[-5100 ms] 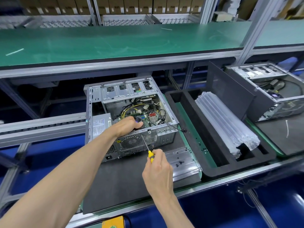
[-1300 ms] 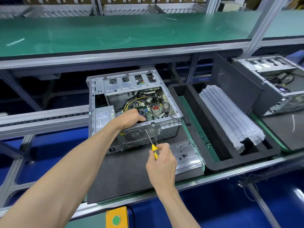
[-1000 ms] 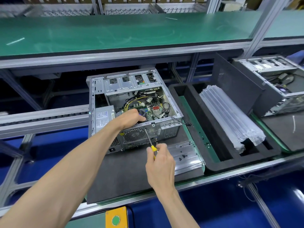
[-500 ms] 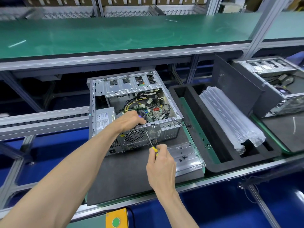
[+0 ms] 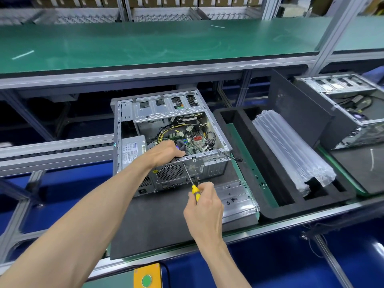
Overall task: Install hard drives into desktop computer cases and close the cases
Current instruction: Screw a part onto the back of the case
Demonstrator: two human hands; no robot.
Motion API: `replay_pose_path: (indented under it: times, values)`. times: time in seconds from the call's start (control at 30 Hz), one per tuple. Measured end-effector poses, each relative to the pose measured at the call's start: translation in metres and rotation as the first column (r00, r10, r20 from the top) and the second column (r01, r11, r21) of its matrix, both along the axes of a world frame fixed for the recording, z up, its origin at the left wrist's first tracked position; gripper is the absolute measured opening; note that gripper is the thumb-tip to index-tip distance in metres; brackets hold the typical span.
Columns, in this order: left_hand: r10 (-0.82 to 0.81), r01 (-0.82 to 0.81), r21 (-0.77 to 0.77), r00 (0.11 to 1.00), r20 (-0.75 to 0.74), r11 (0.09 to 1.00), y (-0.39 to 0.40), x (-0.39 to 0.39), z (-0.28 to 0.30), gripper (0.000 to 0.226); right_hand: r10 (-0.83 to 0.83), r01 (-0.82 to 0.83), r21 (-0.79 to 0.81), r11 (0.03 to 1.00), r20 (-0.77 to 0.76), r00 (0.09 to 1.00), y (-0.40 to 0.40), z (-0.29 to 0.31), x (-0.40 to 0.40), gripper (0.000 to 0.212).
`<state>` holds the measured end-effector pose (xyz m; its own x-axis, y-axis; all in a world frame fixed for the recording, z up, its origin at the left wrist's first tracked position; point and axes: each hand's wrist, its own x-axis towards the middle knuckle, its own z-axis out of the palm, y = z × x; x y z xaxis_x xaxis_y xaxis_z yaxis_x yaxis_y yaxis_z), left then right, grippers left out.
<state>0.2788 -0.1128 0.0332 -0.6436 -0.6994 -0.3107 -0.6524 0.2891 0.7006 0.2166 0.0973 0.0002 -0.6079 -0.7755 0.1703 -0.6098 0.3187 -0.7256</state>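
An open desktop case [image 5: 216, 167] lies on its side on a dark mat, its motherboard and cables exposed. My left hand [image 5: 164, 152] reaches over the rear panel into the case with fingers curled over the panel's top edge; what lies under them is hidden. My right hand [image 5: 204, 206] grips a yellow-handled screwdriver [image 5: 190, 179], whose tip meets the rear panel near its top edge, beside the fan grille. No hard drive is clearly visible inside.
A clear plastic tray [image 5: 236, 199] with small black screws lies right of my right hand. A black foam tray [image 5: 249, 154] holds an air-cushion pack [image 5: 291, 150]. A dark side panel [image 5: 299, 113] leans against a second open case [image 5: 349, 109]. A yellow button box [image 5: 147, 276] sits at the near edge.
My right hand has shifted slightly on the screwdriver handle, the tip staying at the same spot on the rear panel. My left hand stays put inside the case.
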Motion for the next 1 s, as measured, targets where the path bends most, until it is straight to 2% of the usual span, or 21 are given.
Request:
replay_pose_path:
  times: [0.17,0.27,0.37,0.43,0.57,0.67,0.73,0.8,0.87,1.0]
  values:
    - [-0.004,0.004,-0.003,1.0,-0.004,1.0,0.0,-0.001,0.0,0.053,-0.039,0.051,0.046,0.998,-0.243,0.969,-0.005,0.01,0.003,0.027]
    - [-0.009,0.009,-0.003,1.0,0.001,1.0,0.0,-0.002,0.001,0.053,-0.001,0.019,0.111,0.994,-0.165,0.986,-0.005,0.007,-0.002,0.026]
    - [-0.005,0.005,0.002,1.0,0.011,1.0,0.0,-0.002,0.001,0.053,0.013,-0.01,0.035,0.999,-0.077,0.997,-0.002,0.006,-0.006,0.018]
    - [-0.003,0.003,0.001,1.0,0.015,1.0,0.001,-0.002,0.002,0.053,0.015,-0.012,0.02,1.0,-0.135,0.991,-0.001,0.01,-0.003,0.021]
    - [-0.003,0.003,-0.003,1.0,0.029,1.0,0.001,-0.003,0.001,0.053,-0.014,0.046,0.1,0.994,-0.303,0.953,-0.004,0.011,0.002,0.03]
    - [-0.002,0.002,0.002,0.999,0.033,1.0,0.001,-0.002,0.002,0.05,0.02,-0.001,0.132,0.991,-0.145,0.989,-0.004,0.004,-0.001,0.025]
    - [-0.008,0.008,0.0,0.999,0.034,1.0,0.001,-0.002,0.002,0.05,0.017,-0.016,0.057,0.998,-0.014,1.0,-0.002,0.0,-0.003,0.016]
    - [-0.008,0.008,-0.005,0.999,0.033,1.0,0.001,-0.002,0.003,0.051,0.001,-0.001,0.013,1.0,0.023,1.0,-0.002,0.001,-0.004,0.016]
    - [-0.004,0.004,-0.003,1.0,0.03,1.0,0.001,-0.002,0.002,0.05,0.001,-0.001,0.019,1.0,-0.039,0.999,-0.002,0.002,-0.002,0.015]
    - [0.002,-0.001,-0.014,0.999,0.043,1.0,0.001,-0.003,0.003,0.048,-0.017,0.031,0.078,0.996,-0.183,0.983,-0.003,-0.002,0.0,0.03]
